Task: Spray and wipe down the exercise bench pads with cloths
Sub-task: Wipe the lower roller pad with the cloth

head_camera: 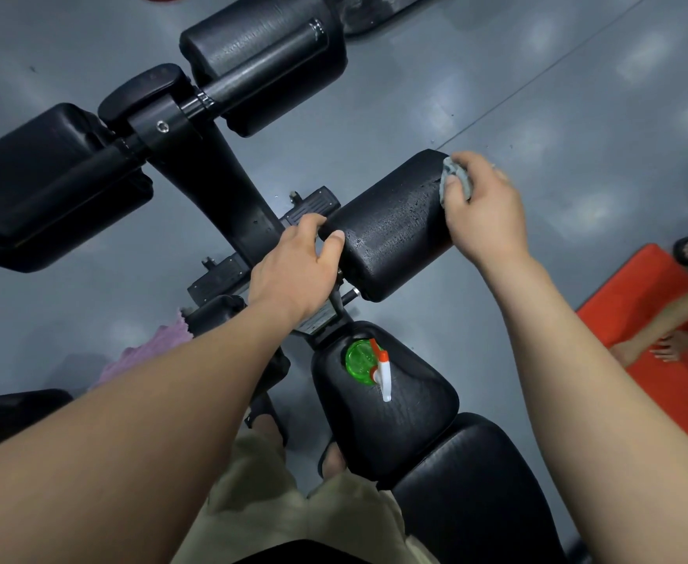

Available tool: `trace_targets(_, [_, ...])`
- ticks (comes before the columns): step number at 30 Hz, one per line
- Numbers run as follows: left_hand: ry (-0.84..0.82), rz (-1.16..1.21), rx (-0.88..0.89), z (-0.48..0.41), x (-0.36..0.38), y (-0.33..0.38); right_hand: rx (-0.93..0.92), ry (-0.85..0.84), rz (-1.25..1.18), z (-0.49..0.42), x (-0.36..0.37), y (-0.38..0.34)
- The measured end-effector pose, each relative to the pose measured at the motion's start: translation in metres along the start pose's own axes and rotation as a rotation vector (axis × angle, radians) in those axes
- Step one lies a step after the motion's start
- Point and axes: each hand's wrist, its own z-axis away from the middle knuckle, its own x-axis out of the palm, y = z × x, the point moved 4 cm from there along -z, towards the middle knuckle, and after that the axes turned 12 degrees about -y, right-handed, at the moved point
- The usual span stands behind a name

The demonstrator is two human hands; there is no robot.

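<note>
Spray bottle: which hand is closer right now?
Left. The left hand grips the inner end of the roller pad, just beyond the spray bottle. The right hand holds a grey cloth at the pad's outer end, farther off.

One head-worn camera looks almost straight down, close above the bench's seat pad (387,409). Just beyond it lies the roller pad (391,225), mid-frame, with grey floor (578,95) around.

Open grey floor (578,116) lies past the far end of the roller pad (391,225), beside my right hand (483,205). My left hand (293,274) sits hemmed between that pad and the frame post (228,189). The spray bottle (364,362), upright I think, occupies the front of the seat pad (399,425).
</note>
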Motion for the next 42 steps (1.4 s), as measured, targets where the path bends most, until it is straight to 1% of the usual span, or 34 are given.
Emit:
trace_targets(2, [0.003,-0.003,0.003,0.0,0.0,0.0,-0.094,-0.055,0.016,0.017,0.008,-0.003])
trace_targets(5, [0.006,-0.005,0.003,0.0,0.0,0.001,-0.182,-0.171,0.015,0.038,0.017,-0.006])
trace_targets(6, [0.007,-0.006,0.002,0.0,0.0,0.001,-0.202,-0.172,0.018,0.039,0.014,-0.006])
trace_targets(7, [0.007,-0.01,-0.001,0.0,0.0,0.001,-0.213,-0.129,0.003,0.036,0.01,-0.006])
trace_targets(8, [0.006,-0.011,-0.002,0.0,0.0,0.001,-0.202,-0.052,-0.028,0.03,0.002,-0.002])
trace_targets(10, [0.005,-0.02,0.0,0.001,0.001,0.001,-0.087,0.114,-0.092,0.014,-0.014,0.006])
trace_targets(11, [0.004,-0.023,-0.002,0.001,0.0,0.001,-0.011,0.144,-0.103,0.005,-0.018,0.009])
trace_targets(12, [0.004,-0.024,-0.003,0.001,0.0,0.002,0.039,0.128,-0.095,-0.002,-0.017,0.012])
trace_targets(14, [0.0,-0.03,-0.006,0.0,0.0,0.001,0.043,0.053,-0.062,-0.009,-0.009,0.009])
trace_targets(18, [-0.014,-0.033,-0.009,0.0,0.0,0.001,-0.052,-0.002,-0.008,0.004,0.006,-0.004])
trace_targets(20, [-0.017,-0.037,-0.01,-0.001,0.0,0.002,-0.118,-0.057,0.018,0.017,0.014,-0.008])
trace_targets(23, [-0.019,-0.039,-0.004,0.0,-0.001,0.003,-0.236,-0.196,0.025,0.033,0.02,-0.015])
trace_targets(24, [-0.02,-0.038,-0.004,0.0,0.0,0.002,-0.27,-0.221,0.017,0.035,0.018,-0.016])
trace_targets(25, [-0.019,-0.04,-0.005,0.0,-0.001,0.002,-0.28,-0.206,-0.003,0.032,0.014,-0.016])
trace_targets(26, [-0.018,-0.044,-0.006,0.0,0.0,0.002,-0.257,-0.153,-0.033,0.027,0.007,-0.014])
trace_targets(28, [-0.017,-0.048,-0.009,0.0,0.0,0.003,-0.139,-0.009,-0.072,0.014,-0.007,-0.006])
trace_targets(29, [-0.018,-0.047,-0.01,0.0,0.0,0.003,-0.077,0.031,-0.07,0.009,-0.011,-0.002])
trace_targets(31, [-0.023,-0.043,-0.011,0.001,0.0,0.003,-0.027,0.014,-0.033,0.006,-0.008,0.003])
trace_targets(38, [-0.029,-0.029,-0.006,0.0,0.0,0.003,-0.21,-0.13,0.02,0.052,0.036,-0.019])
trace_targets(42, [-0.03,-0.017,-0.003,0.001,0.0,0.002,-0.372,-0.268,0.157,0.069,0.045,-0.033])
